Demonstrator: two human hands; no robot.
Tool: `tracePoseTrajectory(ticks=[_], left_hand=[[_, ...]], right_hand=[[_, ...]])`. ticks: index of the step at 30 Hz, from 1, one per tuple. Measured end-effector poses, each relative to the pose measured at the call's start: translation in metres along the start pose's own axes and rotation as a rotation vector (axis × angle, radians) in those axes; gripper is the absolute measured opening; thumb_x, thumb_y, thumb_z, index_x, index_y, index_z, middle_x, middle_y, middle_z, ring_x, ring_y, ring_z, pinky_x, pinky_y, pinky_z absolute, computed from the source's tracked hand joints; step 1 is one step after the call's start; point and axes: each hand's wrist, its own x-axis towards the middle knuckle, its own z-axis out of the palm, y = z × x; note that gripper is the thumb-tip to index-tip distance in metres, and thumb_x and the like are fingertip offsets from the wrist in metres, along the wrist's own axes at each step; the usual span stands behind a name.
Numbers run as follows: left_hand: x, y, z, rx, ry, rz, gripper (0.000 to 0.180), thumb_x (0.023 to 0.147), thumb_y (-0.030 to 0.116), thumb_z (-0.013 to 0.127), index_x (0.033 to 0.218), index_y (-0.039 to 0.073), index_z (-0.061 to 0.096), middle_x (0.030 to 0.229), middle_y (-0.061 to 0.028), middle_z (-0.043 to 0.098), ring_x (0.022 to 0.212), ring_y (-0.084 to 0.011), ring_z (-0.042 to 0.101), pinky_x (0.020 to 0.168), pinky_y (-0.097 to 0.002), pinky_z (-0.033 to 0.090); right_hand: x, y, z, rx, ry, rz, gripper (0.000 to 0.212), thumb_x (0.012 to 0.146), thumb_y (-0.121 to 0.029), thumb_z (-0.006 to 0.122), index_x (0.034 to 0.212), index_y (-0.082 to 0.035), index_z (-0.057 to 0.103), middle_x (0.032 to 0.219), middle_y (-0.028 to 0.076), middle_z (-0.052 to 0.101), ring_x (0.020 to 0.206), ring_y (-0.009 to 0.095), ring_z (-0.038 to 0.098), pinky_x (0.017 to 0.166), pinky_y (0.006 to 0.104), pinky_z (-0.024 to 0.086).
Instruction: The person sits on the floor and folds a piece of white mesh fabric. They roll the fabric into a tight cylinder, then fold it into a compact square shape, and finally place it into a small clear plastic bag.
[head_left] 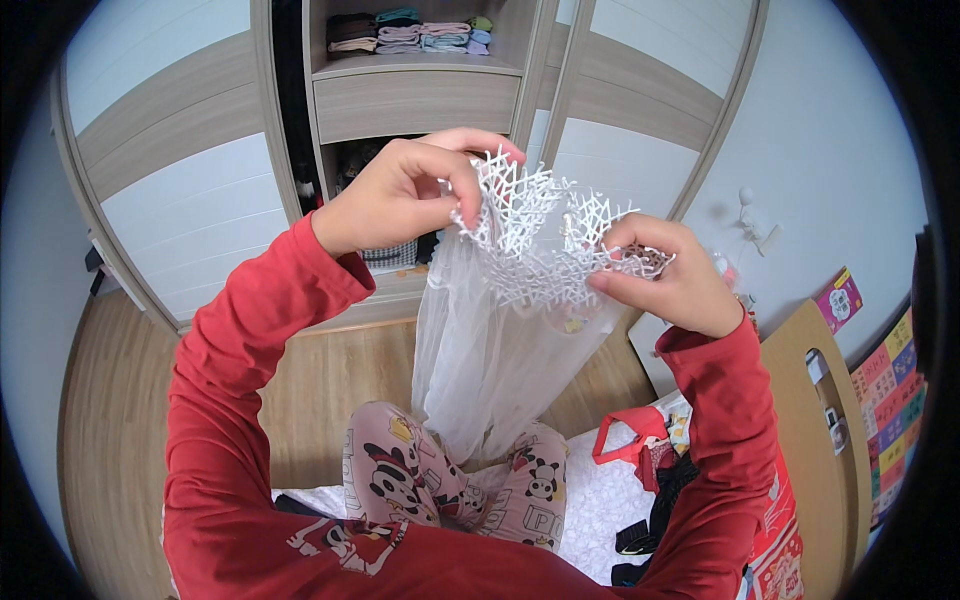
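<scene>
My left hand and right hand clamped the lace at 2 spots, well apart; its tulle hung lengthwise below both, down toward my knees, neither hand clearly nearer.

We hold up a sheer white garment by its lattice top, one hand on each side.
Our left hand pinches the lattice's left edge between thumb and fingers, and our right hand grips the right edge; the openwork gapes between them while the tulle hangs in loose folds toward our panda-print trousers. Red sleeves cover both our arms. Beside us, on the white bedsheet, lie a red-edged garment and dark clothes. Across the wood-look floor stands a wardrobe with folded clothes above its drawer.
</scene>
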Motion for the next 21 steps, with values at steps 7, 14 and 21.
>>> tracePoseTrajectory(ticks=[7, 14, 21], left_hand=[[-0.006, 0.003, 0.009, 0.070, 0.156, -0.035, 0.029, 0.073, -0.011, 0.047, 0.096, 0.003, 0.058, 0.116, -0.0127, 0.048, 0.097, -0.0141, 0.050, 0.081, -0.0248, 0.041], [-0.006, 0.014, 0.020, 0.359, 0.027, -0.010, 0.045, 0.056, -0.007, 0.041, 0.097, 0.002, 0.055, 0.100, -0.0113, 0.047, 0.096, -0.0218, 0.045, 0.085, -0.0291, 0.034], [-0.010, 0.010, 0.026, 0.390, -0.042, 0.117, 0.018, 0.059, 0.002, 0.063, 0.072, 0.004, 0.050, 0.087, -0.0099, 0.041, 0.083, -0.0223, 0.042, 0.072, -0.0296, 0.036]], right_hand=[[-0.006, 0.004, -0.003, -0.004, 0.084, 0.041, 0.015, 0.070, -0.003, 0.067, 0.078, 0.000, 0.055, 0.077, 0.000, 0.056, 0.073, 0.007, 0.050, 0.066, 0.0221, 0.040], [-0.010, 0.003, -0.003, -0.025, 0.031, 0.042, 0.017, 0.074, -0.009, 0.065, 0.085, 0.002, 0.059, 0.079, 0.005, 0.060, 0.076, 0.010, 0.054, 0.070, 0.0237, 0.042], [-0.009, 0.007, 0.001, -0.010, 0.007, 0.018, 0.016, 0.073, -0.009, 0.065, 0.083, 0.001, 0.059, 0.080, 0.005, 0.060, 0.076, 0.011, 0.054, 0.071, 0.0248, 0.042]])
